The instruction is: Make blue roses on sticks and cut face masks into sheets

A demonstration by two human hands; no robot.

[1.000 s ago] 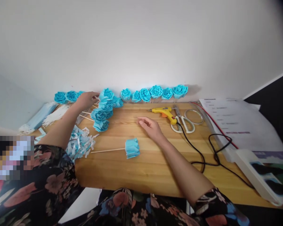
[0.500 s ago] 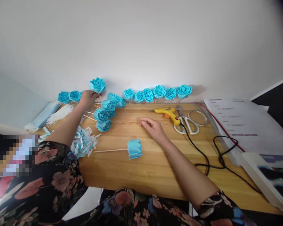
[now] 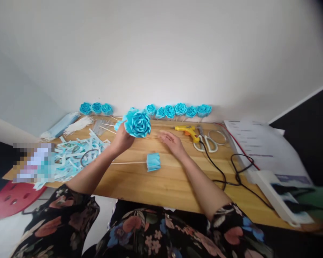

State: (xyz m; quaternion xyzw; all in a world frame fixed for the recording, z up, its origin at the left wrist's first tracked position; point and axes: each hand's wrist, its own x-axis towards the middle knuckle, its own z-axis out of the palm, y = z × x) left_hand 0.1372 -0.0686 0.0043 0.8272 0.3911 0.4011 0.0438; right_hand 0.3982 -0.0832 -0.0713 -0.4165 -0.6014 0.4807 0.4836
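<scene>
My left hand (image 3: 124, 139) is closed just under the head of a blue paper flower (image 3: 140, 123), which it holds above the table; the stem is hidden. Behind that bloom, more blue flowers lie with their thin sticks pointing left, mostly covered. My right hand (image 3: 172, 142) rests near the middle of the table, fingers loosely apart and nothing in them. Between me and both hands lies a smaller blue paper bud (image 3: 153, 162) on a wooden stick, its stick pointing left. To the right of my right hand is a yellow glue gun (image 3: 187, 131).
Blue flowers (image 3: 180, 109) stand in a row along the wall. White-handled scissors (image 3: 208, 144), a tape ring (image 3: 221, 136) and a black cord lie right, near papers (image 3: 266, 150) and a power strip (image 3: 275, 197). Paper scraps (image 3: 70, 156) cover the left. A red stool (image 3: 16, 200) stands beyond.
My left hand has brought the blue flower from near the wall rightward and closer to me, its bloom now facing me. My right hand has barely moved. The view has shifted slightly.
</scene>
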